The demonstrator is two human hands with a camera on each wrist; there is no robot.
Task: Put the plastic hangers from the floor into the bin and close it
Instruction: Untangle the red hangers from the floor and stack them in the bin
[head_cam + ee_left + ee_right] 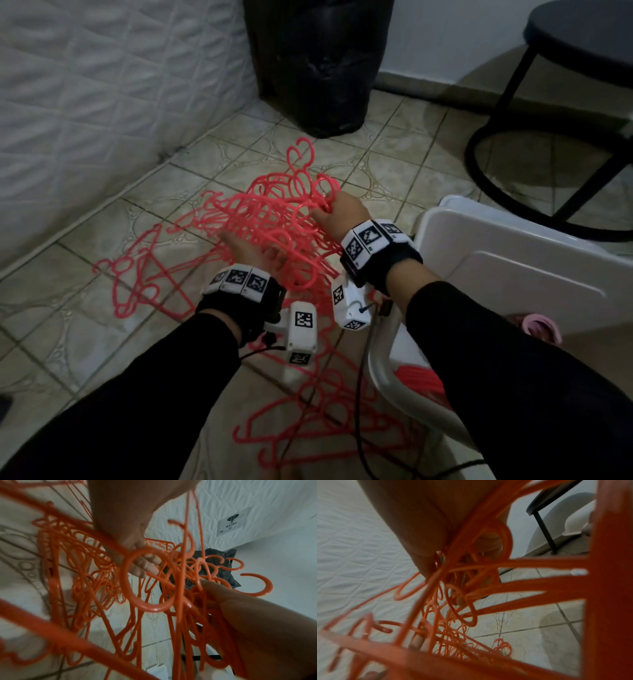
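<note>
Nearest, the white bin (394, 383) stands open beside the person, some hangers already inside. Just beyond the bin, both hands hold a tangled bunch of plastic hangers (274, 219): left hand (253, 253) curled under it, right hand (342, 209) gripping the hooks. More hangers (144, 274) lie on the floor. Beyond the bin stands a black bag (318, 65).

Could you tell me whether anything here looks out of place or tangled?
Yes. The red hangers form one interlocked clump, held up by the left hand and right hand, while more hangers lie scattered on the tiled floor. The white bin stands open, its lid propped up.
</note>
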